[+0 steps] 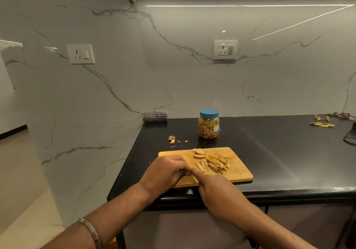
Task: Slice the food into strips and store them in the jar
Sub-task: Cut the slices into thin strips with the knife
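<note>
At the far left of the black polished tabletop [269, 152], a folded checked cloth [155, 117] lay against the marble wall, and a few loose brown scraps of peel [172, 139] sat just off the back left corner of the rectangular pale wooden cutting board [240, 173]. The left hand [167, 171] rested on the board's left part with its fingers curled under, and they seemed to pin a small piece, though that piece was hidden. Touching it at the fingertips, the right hand [213, 185] came in from the near edge with its forefinger stretched forward; whether it held a knife I could not tell, since no blade or handle showed. With the two hands pressed so close, a cut made there could have caught the left fingertips, and a piece so small might have rolled or shot out. To the right of the hands, the heap of yellow-brown cut strips [213, 161] lay on the board's middle, near the working spot, so a sweep of the wrist could have pushed some onto the tabletop. Behind the board stood the clear plastic jar with a blue lid [208, 124], already well filled and closed; it would have needed opening first, and little room looked left. Far right lay more yellow peelings [322, 125].
</note>
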